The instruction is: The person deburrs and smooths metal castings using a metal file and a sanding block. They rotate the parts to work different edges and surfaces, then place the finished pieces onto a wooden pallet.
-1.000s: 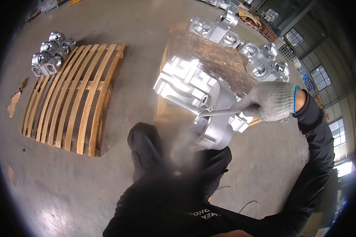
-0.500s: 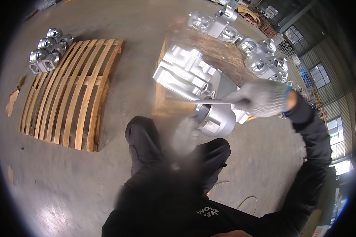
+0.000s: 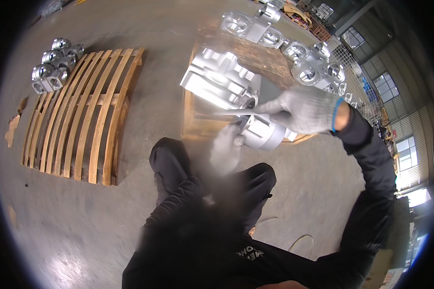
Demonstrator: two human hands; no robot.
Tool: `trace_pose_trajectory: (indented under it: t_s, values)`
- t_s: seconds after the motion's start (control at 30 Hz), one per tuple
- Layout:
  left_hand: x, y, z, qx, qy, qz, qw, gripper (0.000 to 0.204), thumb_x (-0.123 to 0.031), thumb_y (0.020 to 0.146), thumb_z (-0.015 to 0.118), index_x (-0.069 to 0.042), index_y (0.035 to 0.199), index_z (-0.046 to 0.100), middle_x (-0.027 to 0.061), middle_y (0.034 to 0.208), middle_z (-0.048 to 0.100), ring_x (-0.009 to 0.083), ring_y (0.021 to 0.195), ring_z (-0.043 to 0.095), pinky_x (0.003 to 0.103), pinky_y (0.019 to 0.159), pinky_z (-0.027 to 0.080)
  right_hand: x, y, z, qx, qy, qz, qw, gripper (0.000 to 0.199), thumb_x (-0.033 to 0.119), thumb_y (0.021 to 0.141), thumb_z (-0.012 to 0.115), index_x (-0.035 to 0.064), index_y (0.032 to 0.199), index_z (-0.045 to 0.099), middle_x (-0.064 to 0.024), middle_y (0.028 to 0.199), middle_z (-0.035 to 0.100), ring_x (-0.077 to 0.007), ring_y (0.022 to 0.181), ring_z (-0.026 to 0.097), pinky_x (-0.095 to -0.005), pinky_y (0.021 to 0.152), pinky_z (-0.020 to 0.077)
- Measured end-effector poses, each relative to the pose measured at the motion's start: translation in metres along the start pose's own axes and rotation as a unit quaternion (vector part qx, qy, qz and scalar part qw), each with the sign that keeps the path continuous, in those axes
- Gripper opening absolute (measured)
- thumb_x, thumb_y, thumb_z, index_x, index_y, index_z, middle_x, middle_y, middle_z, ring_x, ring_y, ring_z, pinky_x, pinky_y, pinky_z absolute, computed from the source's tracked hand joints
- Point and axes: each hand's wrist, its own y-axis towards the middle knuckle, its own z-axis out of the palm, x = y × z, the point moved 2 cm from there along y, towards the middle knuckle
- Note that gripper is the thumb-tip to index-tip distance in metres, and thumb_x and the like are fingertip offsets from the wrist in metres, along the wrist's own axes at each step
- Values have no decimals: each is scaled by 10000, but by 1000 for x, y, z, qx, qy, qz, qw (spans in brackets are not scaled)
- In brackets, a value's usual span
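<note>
A silver metal casting (image 3: 219,77) with a blocky ribbed end and a round cylindrical near end lies on a wooden pallet in front of me. My right hand (image 3: 306,110), in a grey knit glove with a blue cuff, is closed round a long thin grey tool (image 3: 255,111). The tool points left across the casting, close to an opening in it; its exact kind is unclear. My left hand (image 3: 225,149), gloved and somewhat blurred, is curled against the near-left edge of the cylindrical end. Its fingertips are partly hidden there.
More silver castings (image 3: 306,72) stand along the far right of the brown-topped wooden pallet (image 3: 193,123). To the left lies a slatted pallet (image 3: 84,115) with several castings (image 3: 53,72) by its far corner. A thin cable (image 3: 304,243) loops on the floor at my right.
My right hand and the tool have shifted left and slightly up in the view. My left hand shows more sharply against the casting's edge. The whole view has shifted slightly.
</note>
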Motion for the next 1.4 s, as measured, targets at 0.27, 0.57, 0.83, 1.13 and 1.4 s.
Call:
trace_pose_trajectory:
  t_s: [0.27,0.57,0.83,1.13,1.4]
  values:
    - [0,-3,0,0,-18,-3,1000,428,-82,967,582,56,1372,586,271,1341,638,419,1256,624,428,1061,508,-38,-1,22,82,120,54,988,444,236,1086,591,247,1530,576,-45,860,737,-144,662,653,-334,691,583]
    - [0,6,1,27,-56,3,998,506,-61,954,583,49,1446,542,256,1387,625,384,1281,621,404,1079,501,-37,-5,14,146,262,187,935,523,411,1096,555,134,1540,546,-21,731,657,-75,510,561,-255,491,520]
    - [-1,9,2,9,-60,61,996,513,-20,976,545,42,1484,518,244,1437,612,361,1325,606,397,1102,485,-74,-6,27,162,287,146,933,517,356,1104,548,110,1558,527,-93,917,740,-138,798,680,-297,739,582]
    - [-4,13,2,34,-129,42,990,518,-16,972,562,47,1483,510,246,1440,600,360,1340,590,400,1118,470,-69,-1,11,150,182,105,966,454,281,1097,580,136,1527,569,-98,1081,793,-168,909,716,-335,853,598]
    - [-9,23,1,37,-91,35,995,521,-50,941,593,45,1450,530,249,1393,613,390,1294,606,402,1099,481,-44,1,-12,159,161,130,965,442,310,1104,562,161,1519,586,-101,1060,778,-155,881,716,-309,836,598]
